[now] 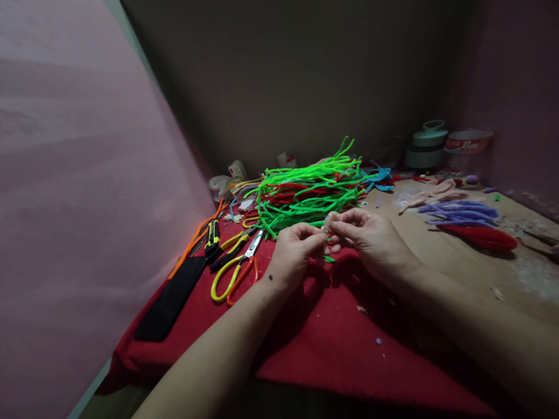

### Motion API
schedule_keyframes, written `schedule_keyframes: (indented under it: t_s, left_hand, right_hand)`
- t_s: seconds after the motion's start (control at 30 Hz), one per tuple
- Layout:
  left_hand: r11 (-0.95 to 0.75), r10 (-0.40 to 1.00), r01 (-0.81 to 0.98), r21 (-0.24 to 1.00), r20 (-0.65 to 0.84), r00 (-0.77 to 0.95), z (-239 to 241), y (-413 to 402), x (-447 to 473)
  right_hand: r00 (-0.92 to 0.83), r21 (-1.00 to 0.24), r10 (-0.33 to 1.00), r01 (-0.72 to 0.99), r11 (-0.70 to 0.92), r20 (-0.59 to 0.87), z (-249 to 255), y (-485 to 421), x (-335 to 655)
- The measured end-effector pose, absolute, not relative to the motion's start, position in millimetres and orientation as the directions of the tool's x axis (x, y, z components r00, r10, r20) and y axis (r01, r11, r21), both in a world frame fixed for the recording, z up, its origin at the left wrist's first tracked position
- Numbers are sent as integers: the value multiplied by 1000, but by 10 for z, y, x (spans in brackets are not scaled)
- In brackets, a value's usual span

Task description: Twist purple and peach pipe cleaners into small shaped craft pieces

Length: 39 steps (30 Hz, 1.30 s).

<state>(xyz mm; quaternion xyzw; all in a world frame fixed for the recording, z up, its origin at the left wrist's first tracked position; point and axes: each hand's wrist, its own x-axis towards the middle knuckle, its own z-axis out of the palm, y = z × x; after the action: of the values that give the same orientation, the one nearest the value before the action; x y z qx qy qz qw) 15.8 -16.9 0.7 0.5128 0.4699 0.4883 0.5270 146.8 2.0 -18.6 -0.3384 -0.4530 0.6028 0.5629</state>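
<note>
Above the red cloth [314,343], both of my hands meet near the middle of the view. My left hand [297,253] is closed, thumb and fingers pinching a short beige fuzzy piece [329,222], which looks like pipe cleaner. The fingers of my right hand [371,235] pinch the same piece from the other side. Much of it is hidden by the fingertips. Just behind the hands lies a big heap of green pipe cleaners [292,215], with red ones [288,195] among them. Scissors [236,276] with yellow and orange handles rest left of my left hand.
Yellow-black pliers [231,250], a utility knife [212,234], a black strip [170,302] and orange pipe cleaners [192,244] lie at left. On the board [454,273] at right are purple pipe cleaners [463,212] and a red bundle [483,237]. A lidded container [428,145] stands behind.
</note>
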Motion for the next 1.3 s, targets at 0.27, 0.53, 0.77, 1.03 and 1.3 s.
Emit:
schedule_keyframes:
  t_s: [0.27, 0.53, 0.77, 1.03, 1.3]
  left_hand:
    - [-87, 996, 77, 993, 85, 28, -3, -164, 161]
    - [-73, 996, 37, 997, 71, 53, -25, -154, 151]
    - [48, 993, -70, 996, -40, 114, -40, -141, 136]
    - [45, 991, -118, 992, -30, 127, -6, -193, 163]
    - [30, 980, -214, 976, 13, 197, -53, -170, 153]
  right_hand:
    - [-149, -911, 989, -410, -46, 17, -156, 9, 1480]
    - [-122, -931, 988, -363, 48, 98, -194, 12, 1485]
    - [-188, -877, 979, -480, -24, 76, -243, 41, 1481]
    - [-173, -846, 979, -533, -5, 103, -191, 11, 1448]
    - [-126, -826, 986, -563, 24, 114, -191, 10, 1443]
